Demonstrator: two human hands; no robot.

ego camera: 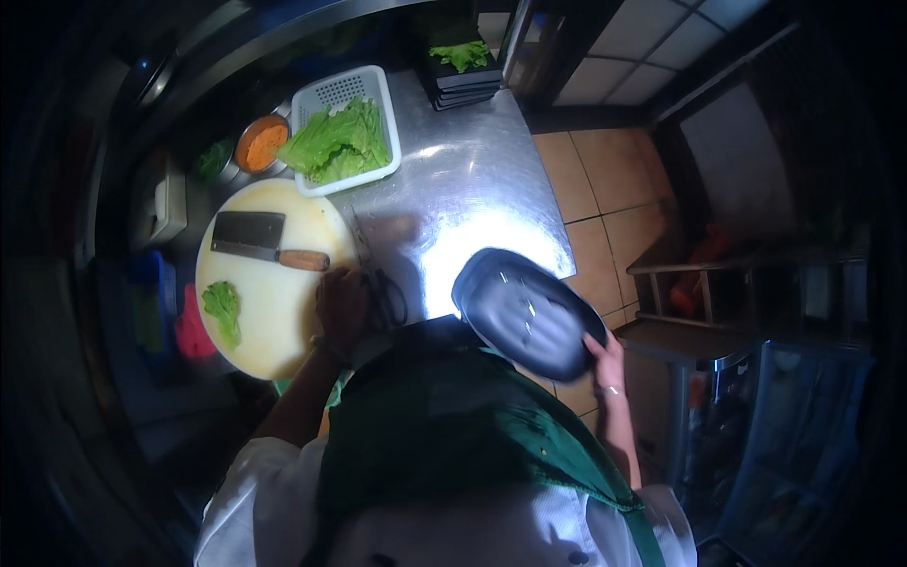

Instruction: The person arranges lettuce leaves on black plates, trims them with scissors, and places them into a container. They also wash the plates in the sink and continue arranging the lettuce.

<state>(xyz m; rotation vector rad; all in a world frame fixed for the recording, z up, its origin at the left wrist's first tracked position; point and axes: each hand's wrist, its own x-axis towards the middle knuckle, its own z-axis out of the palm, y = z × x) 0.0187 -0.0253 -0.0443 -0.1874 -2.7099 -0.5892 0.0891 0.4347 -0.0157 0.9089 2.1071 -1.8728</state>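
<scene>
My right hand (608,360) grips the rim of a dark oval-cornered dish (528,312), tilted over the front edge of the steel counter. In shadow at the right edge of a round cutting board (276,305) is my left hand (341,306); its fingers are too dark to read. Just above it on the board lies a cleaver (248,234) with a wooden handle (305,260). A small piece of leaf lettuce (224,312) rests on the board's left part. Beside my left hand, black-handled scissors (388,298) lie on the counter.
A white perforated basket (394,135) of lettuce leaves (340,145) stands behind the board. Left of it are metal bowls, one with shredded orange food (266,147). Stacked black trays (468,92) topped with lettuce (460,55) stand at the counter's far end (468,142). Tiled floor (602,191) lies right.
</scene>
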